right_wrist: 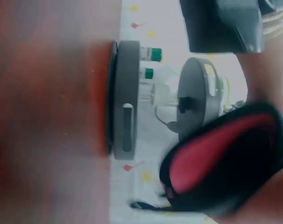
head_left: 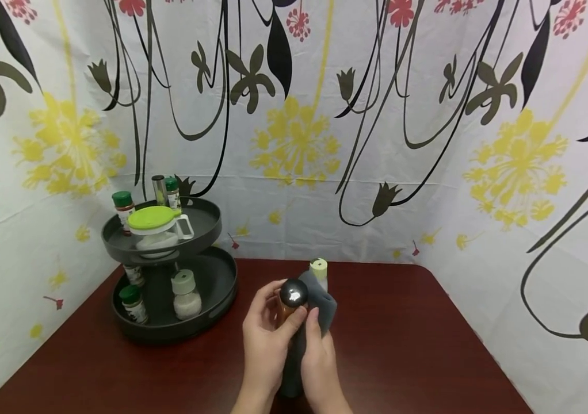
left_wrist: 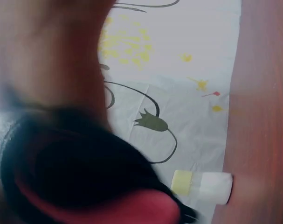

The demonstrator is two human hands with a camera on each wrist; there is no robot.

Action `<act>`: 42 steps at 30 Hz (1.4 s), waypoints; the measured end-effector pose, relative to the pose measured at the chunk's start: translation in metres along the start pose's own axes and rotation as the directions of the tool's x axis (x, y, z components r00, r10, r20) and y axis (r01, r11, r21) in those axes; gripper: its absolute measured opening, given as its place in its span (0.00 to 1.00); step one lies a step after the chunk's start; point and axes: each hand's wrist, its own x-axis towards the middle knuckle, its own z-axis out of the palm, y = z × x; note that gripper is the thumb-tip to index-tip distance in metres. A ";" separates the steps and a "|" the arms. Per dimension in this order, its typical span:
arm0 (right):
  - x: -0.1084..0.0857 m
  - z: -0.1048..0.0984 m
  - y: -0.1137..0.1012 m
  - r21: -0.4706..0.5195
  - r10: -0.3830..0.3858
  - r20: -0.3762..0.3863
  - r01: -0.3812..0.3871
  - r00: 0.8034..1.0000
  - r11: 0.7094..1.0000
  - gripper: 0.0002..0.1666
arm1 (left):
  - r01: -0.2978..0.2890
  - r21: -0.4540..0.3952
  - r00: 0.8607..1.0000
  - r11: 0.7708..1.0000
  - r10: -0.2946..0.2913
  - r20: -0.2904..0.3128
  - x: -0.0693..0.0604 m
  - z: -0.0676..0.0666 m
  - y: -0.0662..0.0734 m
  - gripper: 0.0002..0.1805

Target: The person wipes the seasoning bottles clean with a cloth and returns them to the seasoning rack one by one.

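Observation:
In the head view, the left hand (head_left: 265, 339) grips an upright jar (head_left: 285, 312) with a shiny rounded dark lid (head_left: 294, 293). The right hand (head_left: 320, 359) pinches a grey-blue cloth (head_left: 321, 302) against the jar's right side, and part of the cloth hangs down between the two hands. Most of the jar is hidden behind fingers and cloth. Just behind the cloth stands a bottle with a pale yellow-green cap (head_left: 319, 265); the left wrist view shows that bottle's white body (left_wrist: 216, 188) too.
A two-tier dark grey round rack (head_left: 170, 333) stands on the left of the red-brown table (head_left: 403, 345). It holds green-capped spice jars (head_left: 133, 303), a shaker (head_left: 186, 296) and a green-lidded container (head_left: 153, 221). Patterned curtains surround the table's back and sides.

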 end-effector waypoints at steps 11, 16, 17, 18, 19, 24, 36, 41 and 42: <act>-0.004 0.005 -0.006 -0.134 -0.237 -0.024 0.232 0.971 0.963 0.31 | 0.039 0.024 0.998 0.999 -0.040 0.051 -0.003 0.001 -0.005 0.28; 0.000 -0.001 0.006 -0.031 0.018 0.013 -0.017 1.000 0.999 0.42 | 0.024 0.016 0.999 1.000 -0.025 0.036 -0.001 0.000 -0.004 0.27; 0.001 -0.003 0.006 -0.012 0.071 0.022 -0.070 0.997 0.997 0.46 | 0.024 0.016 0.999 1.000 -0.025 0.031 0.000 0.000 -0.003 0.27; 0.003 -0.005 0.005 -0.012 0.107 0.024 -0.106 0.994 0.994 0.49 | 0.025 0.013 0.999 1.000 -0.026 0.029 0.000 0.000 -0.003 0.27; 0.004 -0.005 0.004 -0.015 0.115 0.021 -0.115 0.993 0.993 0.50 | 0.025 0.018 0.999 1.000 -0.026 0.025 0.000 0.000 -0.003 0.28; 0.002 -0.001 -0.004 -0.151 -0.096 -0.049 0.088 0.994 0.985 0.38 | 0.024 -0.003 0.997 1.000 -0.024 0.070 -0.001 0.000 -0.003 0.28; 0.002 -0.006 -0.001 -0.084 -0.031 -0.074 0.024 0.997 0.996 0.40 | -0.022 0.057 0.992 0.998 0.014 0.125 -0.001 0.002 -0.003 0.29; -0.001 -0.005 -0.009 -0.104 -0.158 -0.063 0.151 0.985 0.983 0.34 | 0.026 0.006 0.988 1.000 -0.027 0.150 0.000 0.001 -0.004 0.30; -0.001 -0.005 -0.008 -0.094 -0.150 -0.051 0.145 0.987 0.985 0.35 | 0.032 0.006 0.989 0.999 -0.032 0.144 0.001 0.001 -0.004 0.30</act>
